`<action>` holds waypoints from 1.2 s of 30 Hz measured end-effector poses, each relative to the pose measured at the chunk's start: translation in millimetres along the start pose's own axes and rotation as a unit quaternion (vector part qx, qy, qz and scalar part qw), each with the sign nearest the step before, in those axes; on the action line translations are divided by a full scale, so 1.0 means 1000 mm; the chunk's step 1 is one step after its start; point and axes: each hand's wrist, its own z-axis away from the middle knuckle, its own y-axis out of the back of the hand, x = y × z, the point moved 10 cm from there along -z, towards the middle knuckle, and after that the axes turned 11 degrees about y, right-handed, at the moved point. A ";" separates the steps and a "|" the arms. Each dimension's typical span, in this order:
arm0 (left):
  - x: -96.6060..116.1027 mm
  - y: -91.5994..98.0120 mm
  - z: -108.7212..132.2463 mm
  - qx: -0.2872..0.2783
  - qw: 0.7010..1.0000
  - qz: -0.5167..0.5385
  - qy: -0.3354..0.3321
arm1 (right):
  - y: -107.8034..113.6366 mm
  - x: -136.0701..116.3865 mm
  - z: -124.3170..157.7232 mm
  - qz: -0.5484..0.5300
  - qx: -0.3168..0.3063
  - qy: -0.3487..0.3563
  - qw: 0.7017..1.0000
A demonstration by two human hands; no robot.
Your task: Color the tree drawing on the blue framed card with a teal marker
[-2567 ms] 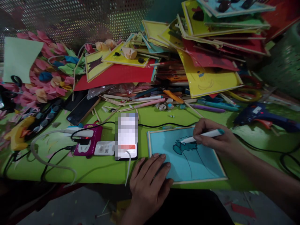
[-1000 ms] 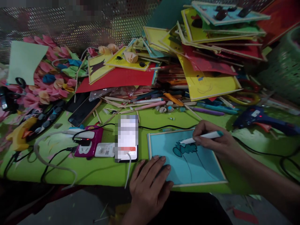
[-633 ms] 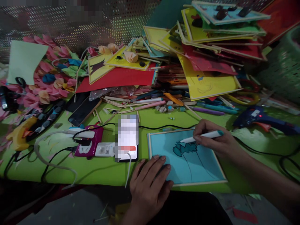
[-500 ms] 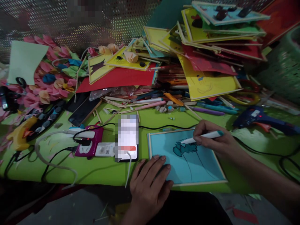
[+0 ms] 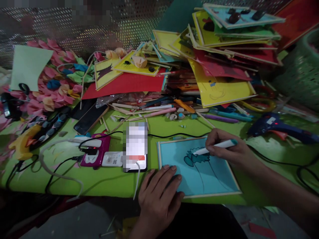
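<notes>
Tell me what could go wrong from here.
The right hand, gripping the white, teal-ended marker, could smear the teal drawing if its ink is wet. The uneven stack of colourful stick-edged paper panels might slide. The dark-blue plastic glue gun, its red light lit, may be hot and lies beyond the right arm.

Sets teal against blue on a lime-green table (image 5: pixel 112 186).
Shows a blue card (image 5: pixel 205 172) with pale edging (image 5: pixel 211 194), a dark-teal drawing (image 5: pixel 200 159) with zigzag outline, a white marker (image 5: pixel 223 144) with a teal end (image 5: pixel 234 142), a magenta-and-white socket (image 5: pixel 106 146), a yellow glue gun (image 5: pixel 23 142), a navy glue gun (image 5: pixel 274 127) with orange trigger (image 5: pixel 280 135), pink, peach and blue paper folds (image 5: pixel 36 106), a mesh (image 5: pixel 122 28) dotted with holes.
</notes>
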 end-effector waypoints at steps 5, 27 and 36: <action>0.000 0.001 0.000 0.004 1.000 0.002 -0.002 | 0.003 0.000 0.000 0.011 0.016 0.005 1.000; 0.001 0.000 -0.001 -0.002 1.000 -0.004 -0.003 | 0.005 -0.001 -0.001 0.003 0.023 0.015 1.000; 0.001 0.001 -0.001 0.000 1.000 -0.010 -0.005 | 0.005 -0.005 -0.002 0.004 0.033 0.009 0.999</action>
